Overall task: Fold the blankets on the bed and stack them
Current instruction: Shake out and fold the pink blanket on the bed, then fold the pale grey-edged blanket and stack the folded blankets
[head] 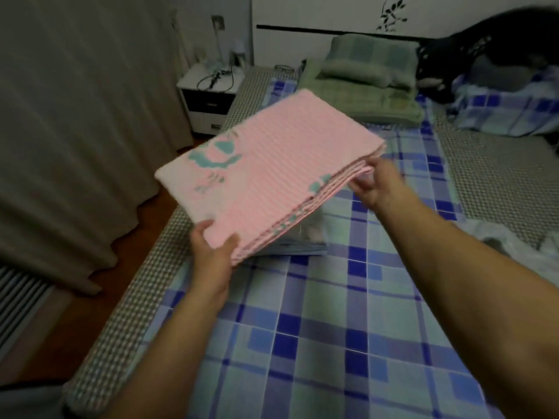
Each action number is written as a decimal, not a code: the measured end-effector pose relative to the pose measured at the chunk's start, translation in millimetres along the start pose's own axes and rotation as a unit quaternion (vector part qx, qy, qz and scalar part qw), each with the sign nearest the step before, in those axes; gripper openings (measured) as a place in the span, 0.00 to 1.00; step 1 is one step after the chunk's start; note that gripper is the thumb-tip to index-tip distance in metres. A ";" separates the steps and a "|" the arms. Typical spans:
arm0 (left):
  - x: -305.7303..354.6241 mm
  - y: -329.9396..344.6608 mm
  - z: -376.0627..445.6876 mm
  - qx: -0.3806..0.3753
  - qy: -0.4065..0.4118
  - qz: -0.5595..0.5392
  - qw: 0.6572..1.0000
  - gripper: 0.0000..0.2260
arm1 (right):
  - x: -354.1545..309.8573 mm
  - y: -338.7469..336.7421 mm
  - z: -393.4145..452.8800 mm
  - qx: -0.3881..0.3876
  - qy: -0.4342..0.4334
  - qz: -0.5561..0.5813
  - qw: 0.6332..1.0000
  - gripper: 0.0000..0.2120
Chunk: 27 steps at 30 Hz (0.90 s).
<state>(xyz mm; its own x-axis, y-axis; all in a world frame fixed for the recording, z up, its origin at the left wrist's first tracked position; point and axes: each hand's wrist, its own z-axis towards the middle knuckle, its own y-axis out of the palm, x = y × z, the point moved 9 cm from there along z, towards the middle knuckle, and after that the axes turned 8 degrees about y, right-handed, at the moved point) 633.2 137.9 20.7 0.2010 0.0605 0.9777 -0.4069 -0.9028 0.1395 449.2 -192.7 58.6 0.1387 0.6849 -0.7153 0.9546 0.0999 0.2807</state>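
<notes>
While both hands (211, 252) hold, pink blanket (272, 164) folded

Dim, flat indoor light fills the room, with a cool greenish cast and no visible lamp or clear direction. Shadows are faint; a soft one lies under the raised pink blanket (266, 173) on the bed (317, 328). Motion blur softens the whole view, worst at the dark shape (514, 49) top right and the curtain (75, 131) at left. Wide-angle distortion bows the bed's edges and stretches the forearms near the lower corners. No glare shows.
</notes>
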 end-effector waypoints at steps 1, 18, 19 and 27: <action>-34.0 9.9 -5.7 -0.014 -0.041 0.036 0.998 0.25 | 19.1 -6.8 4.8 0.001 0.017 -0.037 0.999 0.13; -198.5 216.9 -159.6 -0.216 -0.282 0.225 0.907 0.09 | 133.8 -495.5 -79.8 0.258 0.187 -0.134 0.939 0.08; -204.1 245.8 -178.6 -0.238 -0.278 0.219 0.905 0.08 | 123.5 -508.4 -76.5 0.247 0.175 -0.130 0.944 0.08; -298.2 393.8 -341.8 -0.381 -0.296 0.332 0.811 0.06 | 152.2 -701.0 -42.4 0.207 0.282 -0.128 0.928 0.09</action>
<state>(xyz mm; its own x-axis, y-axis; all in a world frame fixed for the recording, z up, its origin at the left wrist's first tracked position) 108.5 -90.0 -162.3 0.0130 -0.7497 0.6617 -0.9874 -0.1138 -0.1096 -209.9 -127.9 -220.0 -0.1553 0.9575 -0.2430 0.9728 0.1054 -0.2065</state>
